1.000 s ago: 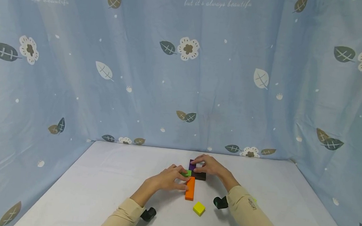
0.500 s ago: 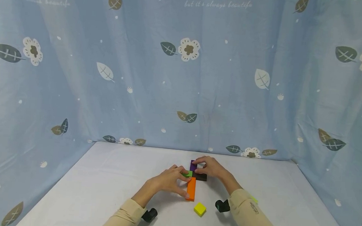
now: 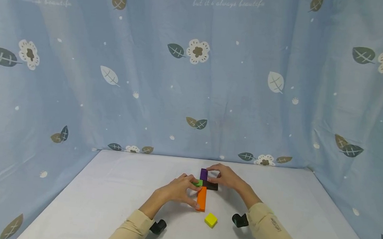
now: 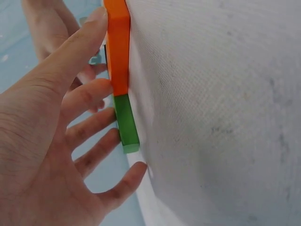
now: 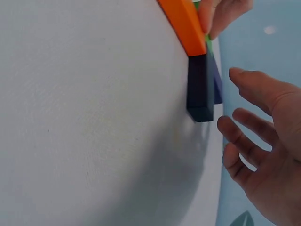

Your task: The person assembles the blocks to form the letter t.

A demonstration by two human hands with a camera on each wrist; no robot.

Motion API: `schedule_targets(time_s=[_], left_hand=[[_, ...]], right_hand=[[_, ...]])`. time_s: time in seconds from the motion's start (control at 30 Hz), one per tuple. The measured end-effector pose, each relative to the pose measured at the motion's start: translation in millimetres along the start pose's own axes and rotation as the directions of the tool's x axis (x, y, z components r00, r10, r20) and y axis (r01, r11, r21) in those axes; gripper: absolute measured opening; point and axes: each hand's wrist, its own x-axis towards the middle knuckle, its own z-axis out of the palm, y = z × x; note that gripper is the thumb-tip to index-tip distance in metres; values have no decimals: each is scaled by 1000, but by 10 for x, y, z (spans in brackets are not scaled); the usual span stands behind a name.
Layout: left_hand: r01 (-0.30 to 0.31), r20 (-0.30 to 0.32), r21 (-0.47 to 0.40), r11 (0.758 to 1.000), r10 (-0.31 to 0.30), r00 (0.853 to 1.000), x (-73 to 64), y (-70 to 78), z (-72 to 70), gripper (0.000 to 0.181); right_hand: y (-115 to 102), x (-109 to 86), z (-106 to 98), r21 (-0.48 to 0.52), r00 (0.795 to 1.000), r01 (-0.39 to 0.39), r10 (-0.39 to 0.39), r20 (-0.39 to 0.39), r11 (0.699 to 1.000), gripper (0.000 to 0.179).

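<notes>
Flat coloured blocks lie joined in a pinwheel on the white table: an orange block (image 3: 202, 200), a green block (image 4: 126, 121), a black block (image 3: 212, 186) and a purple block (image 3: 203, 174). My left hand (image 3: 179, 190) spans the orange block, thumb at its near end and index finger at its far end. Its other fingers touch or lie beside the green block, partly covering it in the head view. My right hand (image 5: 275, 122) hovers beside the black and purple blocks, fingers loosely bent and apart from them in the right wrist view.
A yellow square block (image 3: 211, 220) lies alone, nearer than the orange one. Black wrist cameras protrude beneath the left sleeve (image 3: 132, 230) and right sleeve (image 3: 272, 231). A blue patterned curtain (image 3: 193, 97) hangs behind the table (image 3: 78, 204).
My right hand has drawn back rightward off the purple block. My left thumb has slid to the orange block's near end. A lime-green piece is now hidden by the right sleeve.
</notes>
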Motion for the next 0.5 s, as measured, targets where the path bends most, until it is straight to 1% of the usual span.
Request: schedule_targets(time_s=[0.13,0.3,0.37,0.5], left_hand=[[8,3,-2,1000,-8,1000,-4,1,2,71],[4,1,2,1000,-4,1000,9,-3,-17,70],[6,2,-4,1000,-6,1000,9,-1,-19,69],[11,7,-9,1000,-11,1000,4,11,-7,68]], right_hand=[[-47,-70,-56,3,1000,27,-27,-12,1000,44],[-103,-191,-142,-19,996,85,-86,-38,996,45],[-123,-242,-156,-14,995,90,-90,-50,996,45],[-183,-341,-137,32,994,92,-90,-65,995,46]])
